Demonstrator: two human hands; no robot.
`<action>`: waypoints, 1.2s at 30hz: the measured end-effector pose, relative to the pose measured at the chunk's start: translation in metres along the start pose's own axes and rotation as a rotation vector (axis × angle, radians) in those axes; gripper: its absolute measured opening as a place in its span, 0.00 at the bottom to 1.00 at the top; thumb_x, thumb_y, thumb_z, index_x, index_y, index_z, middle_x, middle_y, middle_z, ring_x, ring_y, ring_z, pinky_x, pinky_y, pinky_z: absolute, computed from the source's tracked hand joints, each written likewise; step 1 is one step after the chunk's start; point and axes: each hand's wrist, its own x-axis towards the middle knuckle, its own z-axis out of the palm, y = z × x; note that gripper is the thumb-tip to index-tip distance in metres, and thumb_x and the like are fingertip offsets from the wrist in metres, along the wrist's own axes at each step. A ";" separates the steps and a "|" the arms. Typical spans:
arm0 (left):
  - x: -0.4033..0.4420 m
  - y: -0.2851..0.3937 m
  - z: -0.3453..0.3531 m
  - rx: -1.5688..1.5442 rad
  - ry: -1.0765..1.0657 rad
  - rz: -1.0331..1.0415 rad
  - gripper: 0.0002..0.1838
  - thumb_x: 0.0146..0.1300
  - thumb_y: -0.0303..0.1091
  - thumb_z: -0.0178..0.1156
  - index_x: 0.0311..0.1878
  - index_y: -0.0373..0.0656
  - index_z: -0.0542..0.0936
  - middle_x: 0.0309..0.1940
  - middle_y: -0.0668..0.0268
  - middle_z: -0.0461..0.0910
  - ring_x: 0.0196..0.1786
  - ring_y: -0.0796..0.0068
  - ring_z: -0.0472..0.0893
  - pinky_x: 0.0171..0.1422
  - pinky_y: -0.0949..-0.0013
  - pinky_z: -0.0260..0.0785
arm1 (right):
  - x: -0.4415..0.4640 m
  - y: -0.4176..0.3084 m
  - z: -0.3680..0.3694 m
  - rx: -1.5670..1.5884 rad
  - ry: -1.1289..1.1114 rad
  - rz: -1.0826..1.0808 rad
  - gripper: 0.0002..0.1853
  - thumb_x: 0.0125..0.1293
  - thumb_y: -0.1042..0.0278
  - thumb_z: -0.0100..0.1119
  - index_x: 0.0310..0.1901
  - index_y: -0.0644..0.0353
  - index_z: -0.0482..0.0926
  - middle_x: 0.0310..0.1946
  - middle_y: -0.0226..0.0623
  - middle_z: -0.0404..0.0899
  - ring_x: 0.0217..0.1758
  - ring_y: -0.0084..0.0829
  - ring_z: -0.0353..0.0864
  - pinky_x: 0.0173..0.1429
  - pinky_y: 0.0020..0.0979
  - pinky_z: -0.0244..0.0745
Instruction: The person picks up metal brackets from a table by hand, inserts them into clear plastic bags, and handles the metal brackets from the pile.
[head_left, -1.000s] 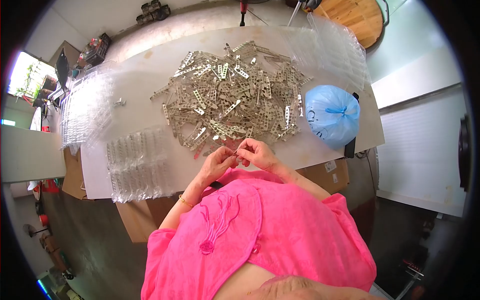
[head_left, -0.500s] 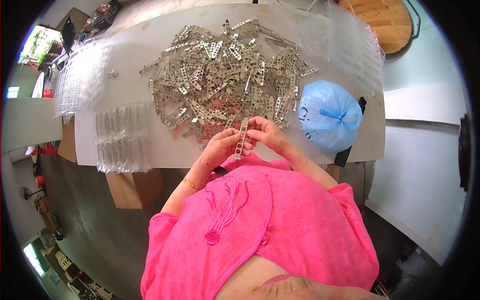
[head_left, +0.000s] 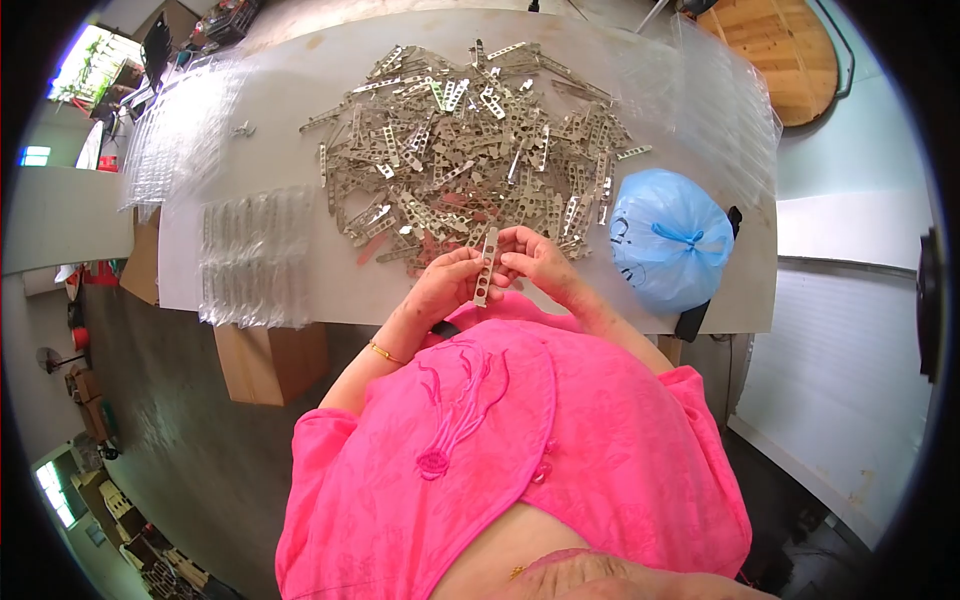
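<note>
A narrow metal strip with a row of round holes (head_left: 485, 275) stands nearly upright between my hands, in front of my chest. My left hand (head_left: 446, 283) is closed on its left side, thumb and fingers pinching it. On the other side, my right hand (head_left: 535, 260) also has its fingers closed on the strip. Just beyond my hands a large heap of similar metal strips (head_left: 470, 150) spreads over the grey table (head_left: 270, 120). Some reddish pieces (head_left: 432, 243) show among the strips at the heap's near side.
A tied blue plastic bag (head_left: 670, 240) sits on the table at the right. Clear plastic trays (head_left: 255, 255) lie at the left, with more clear plastic sheets (head_left: 185, 130) behind them and others (head_left: 725, 100) at the back right. Below the table's left edge stands a cardboard box (head_left: 270, 362).
The whole view has shifted slightly, so the table and heap appear a little farther right. Both hands keep hold of the same metal strip.
</note>
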 end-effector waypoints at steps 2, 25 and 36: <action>-0.010 0.004 -0.011 -0.013 0.047 0.039 0.09 0.74 0.31 0.50 0.49 0.34 0.72 0.41 0.49 0.83 0.38 0.60 0.85 0.48 0.60 0.77 | 0.006 0.003 0.012 0.018 0.033 0.015 0.16 0.69 0.75 0.53 0.58 0.63 0.72 0.42 0.34 0.80 0.39 0.21 0.80 0.45 0.25 0.78; -0.158 0.070 -0.185 -0.114 0.279 0.038 0.06 0.72 0.28 0.52 0.45 0.35 0.70 0.37 0.50 0.83 0.34 0.61 0.84 0.42 0.62 0.78 | 0.156 0.100 0.114 -1.702 0.384 -0.334 0.18 0.57 0.65 0.66 0.47 0.56 0.71 0.42 0.42 0.74 0.47 0.44 0.79 0.49 0.41 0.75; -0.132 0.075 -0.182 -0.069 0.182 0.040 0.05 0.71 0.31 0.50 0.42 0.40 0.72 0.27 0.62 0.78 0.24 0.71 0.77 0.37 0.65 0.75 | 0.141 0.051 0.101 -0.965 0.786 -0.266 0.09 0.68 0.63 0.53 0.39 0.59 0.76 0.33 0.45 0.83 0.38 0.51 0.82 0.43 0.45 0.77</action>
